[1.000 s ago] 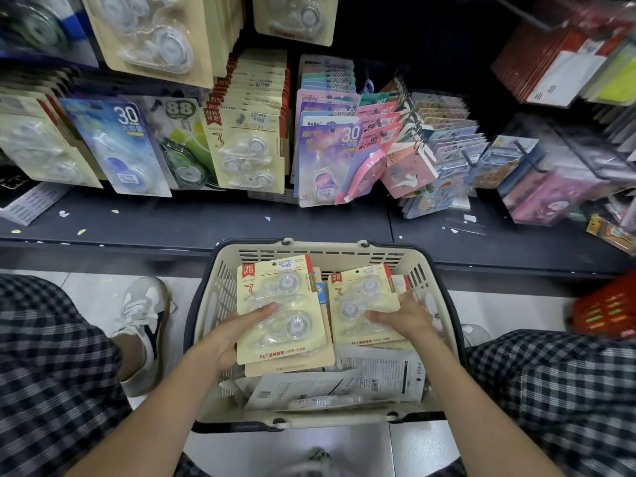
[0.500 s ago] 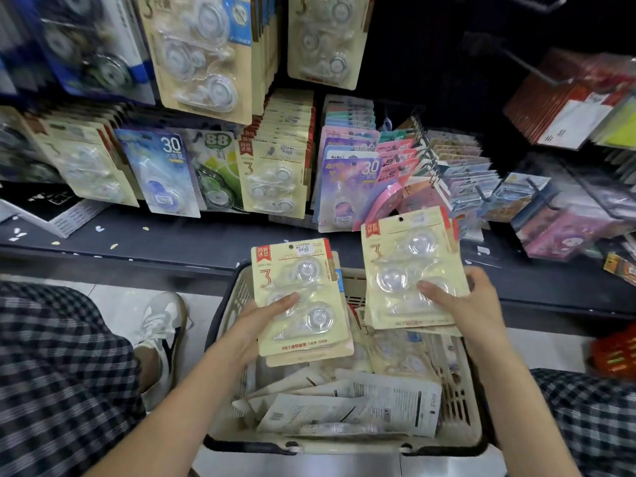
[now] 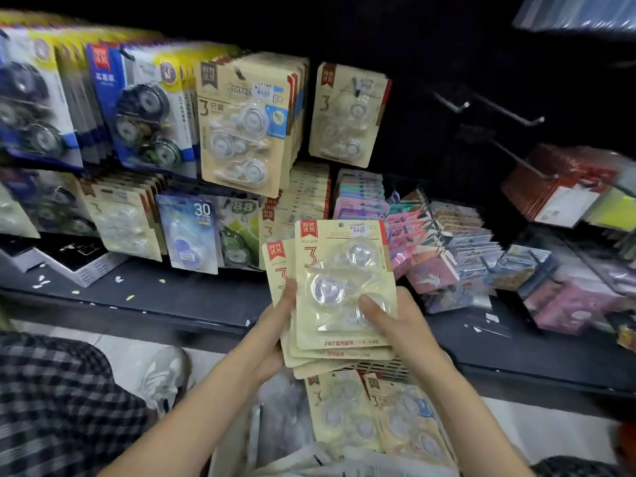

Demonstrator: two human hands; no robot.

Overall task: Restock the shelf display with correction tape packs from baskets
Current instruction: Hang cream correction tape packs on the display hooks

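the big dark shelf [image 3: 179, 301] fills most of the view, and rows of tape packs hang on hooks above it. up high hangs a full row of cream packs [image 3: 241, 122] with a 3 on them, and just beside it is a hook with what looks like only 1 thin cream pack [image 3: 347, 115]. farther right, bare hooks [image 3: 506, 113] stick out of the dark back wall.

low down sits the basket [image 3: 385, 368], with more cream packs [image 3: 371, 418] lying inside it and some white wrappers near the front.

above the basket, the person holds a stack of correction tape packs [image 3: 340, 287] in front of the shelf. the packs are fanned out a little, so their top edges do not line up. the left hand [image 3: 275, 332] grips the left side of the stack, thumb on the front and the other fingers hidden behind. the right hand [image 3: 395, 321] grips the right side, with its thumb pressed on the clear bubbles of the front pack.

the step now seems to be squaring up the stack so it can go on a hook. to do it well, the person should slide the packs until the small round holes at the top sit over each other, and keep all the fronts facing out. the thin hook looks like the best match, as its pack looks the same. the stack could slip apart, so both hands should hold it firm.
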